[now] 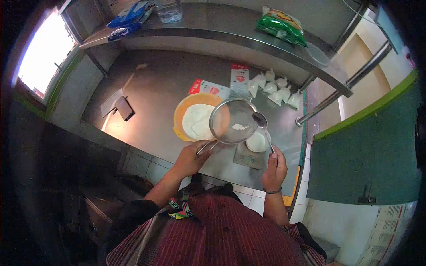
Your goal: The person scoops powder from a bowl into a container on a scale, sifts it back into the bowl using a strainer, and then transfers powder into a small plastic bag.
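My left hand [195, 156] is closed around the handle of a round mesh sieve [226, 134]. A small heap of white powder [240, 127] lies in the mesh. The sieve partly covers a yellow bowl [179, 116] of white powder [195, 120] on the steel table. My right hand [275, 170] grips a metal spoon [261, 120], its bowl over the sieve's right rim. Below the spoon, a white container [257, 142] stands on a flat kitchen scale [246, 158]; the sieve hides part of it.
Several tied bags of white powder [275, 91] sit at the back right, beside red-and-white packets [239, 75]. A phone [124, 108] lies at the left. Above the table runs a steel shelf [213, 31] with a green packet [280, 27] and blue packets [131, 17].
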`<action>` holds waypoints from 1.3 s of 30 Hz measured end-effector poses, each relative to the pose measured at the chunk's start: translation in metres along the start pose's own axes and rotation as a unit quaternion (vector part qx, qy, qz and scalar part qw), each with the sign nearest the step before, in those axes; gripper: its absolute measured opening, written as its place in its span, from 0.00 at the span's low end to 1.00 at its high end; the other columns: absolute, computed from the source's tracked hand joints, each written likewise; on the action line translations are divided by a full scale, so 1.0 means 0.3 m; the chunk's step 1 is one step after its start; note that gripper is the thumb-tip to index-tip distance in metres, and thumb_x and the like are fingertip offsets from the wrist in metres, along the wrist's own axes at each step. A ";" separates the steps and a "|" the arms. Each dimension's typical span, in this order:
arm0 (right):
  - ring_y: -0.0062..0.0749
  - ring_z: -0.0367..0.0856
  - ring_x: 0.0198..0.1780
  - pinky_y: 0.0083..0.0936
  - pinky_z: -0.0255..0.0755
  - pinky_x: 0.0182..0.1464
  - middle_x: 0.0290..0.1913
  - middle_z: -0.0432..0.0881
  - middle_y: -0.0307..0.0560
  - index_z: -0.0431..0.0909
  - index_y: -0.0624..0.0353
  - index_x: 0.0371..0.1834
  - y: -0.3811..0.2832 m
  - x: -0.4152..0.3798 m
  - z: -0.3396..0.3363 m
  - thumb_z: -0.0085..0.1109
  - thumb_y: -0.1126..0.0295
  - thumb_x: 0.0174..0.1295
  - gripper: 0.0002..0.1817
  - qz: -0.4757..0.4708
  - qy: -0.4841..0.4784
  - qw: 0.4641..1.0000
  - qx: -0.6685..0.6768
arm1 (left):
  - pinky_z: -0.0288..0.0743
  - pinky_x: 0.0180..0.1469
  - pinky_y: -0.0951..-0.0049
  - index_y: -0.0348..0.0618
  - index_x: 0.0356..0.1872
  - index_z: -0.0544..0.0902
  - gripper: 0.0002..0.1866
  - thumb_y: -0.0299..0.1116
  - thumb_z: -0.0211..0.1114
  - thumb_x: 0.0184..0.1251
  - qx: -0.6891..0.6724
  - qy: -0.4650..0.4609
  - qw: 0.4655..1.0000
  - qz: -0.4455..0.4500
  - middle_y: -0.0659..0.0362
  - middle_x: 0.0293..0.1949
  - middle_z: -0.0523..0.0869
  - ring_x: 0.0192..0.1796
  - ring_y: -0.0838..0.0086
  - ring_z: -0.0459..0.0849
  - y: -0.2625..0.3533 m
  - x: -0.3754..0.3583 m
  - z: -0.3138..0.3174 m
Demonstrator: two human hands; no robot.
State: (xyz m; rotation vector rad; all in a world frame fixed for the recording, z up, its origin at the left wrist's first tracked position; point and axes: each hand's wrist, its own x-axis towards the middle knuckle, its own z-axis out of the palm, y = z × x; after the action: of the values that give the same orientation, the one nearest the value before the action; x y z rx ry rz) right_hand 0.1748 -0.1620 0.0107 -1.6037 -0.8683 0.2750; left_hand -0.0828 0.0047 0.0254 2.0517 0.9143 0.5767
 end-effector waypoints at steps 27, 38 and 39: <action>0.22 0.75 0.39 0.23 0.71 0.44 0.38 0.79 0.38 0.82 0.62 0.61 -0.383 0.357 0.525 0.50 0.66 0.81 0.16 -0.122 -0.153 0.957 -0.216 | 0.78 0.35 0.69 0.61 0.75 0.76 0.25 0.44 0.62 0.81 -0.103 -0.260 0.957 -0.076 0.63 0.25 0.80 0.26 0.76 0.77 -0.588 0.258 -0.561; 0.17 0.73 0.40 0.19 0.70 0.45 0.39 0.79 0.35 0.82 0.65 0.61 -0.428 0.229 0.493 0.51 0.65 0.81 0.17 0.011 -0.083 0.986 -0.142 | 0.60 0.25 0.77 0.56 0.77 0.74 0.25 0.42 0.60 0.83 -0.426 -0.263 0.851 -0.156 0.74 0.23 0.64 0.23 0.83 0.60 -0.747 0.280 -0.520; 0.20 0.76 0.42 0.22 0.73 0.48 0.41 0.82 0.37 0.82 0.64 0.61 -0.440 0.218 0.490 0.51 0.64 0.81 0.17 0.036 -0.081 0.986 -0.142 | 0.60 0.25 0.77 0.56 0.77 0.74 0.25 0.42 0.60 0.83 -0.425 -0.265 0.851 -0.155 0.74 0.23 0.64 0.23 0.83 0.60 -0.755 0.282 -0.516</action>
State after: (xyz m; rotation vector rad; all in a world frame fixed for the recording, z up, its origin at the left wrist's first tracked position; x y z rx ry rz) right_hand 0.0795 -0.0101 0.1164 -1.8998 -1.0102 0.3494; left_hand -0.2226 0.2395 -0.0627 1.1183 0.4915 0.1503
